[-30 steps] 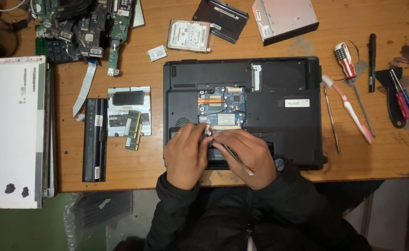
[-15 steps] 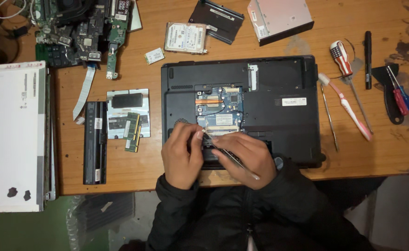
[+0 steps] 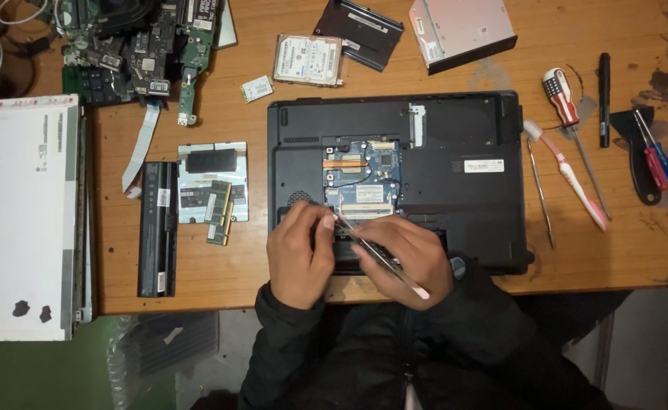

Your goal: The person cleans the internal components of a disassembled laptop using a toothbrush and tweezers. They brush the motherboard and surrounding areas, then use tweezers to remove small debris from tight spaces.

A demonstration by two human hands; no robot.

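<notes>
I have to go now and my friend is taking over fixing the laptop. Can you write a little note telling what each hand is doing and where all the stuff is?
Left hand: resting on the upside-down black laptop, fingers at the open bay.
Right hand: holding thin metal tweezers, tips pointing into that bay.
Done: bottom cover off, circuit board exposed; battery and memory sticks lie to the left, hard drive above.
Left: the work in the bay is not finished.
Screwdrivers and toothbrush lie to the right.

The laptop (image 3: 455, 175) under my fingers is black, its open bay showing blue board and copper. My tool (image 3: 379, 254) is silver. Far right lie a red-and-white striped screwdriver (image 3: 562, 95) and a pink-and-white toothbrush (image 3: 569, 178).
</notes>
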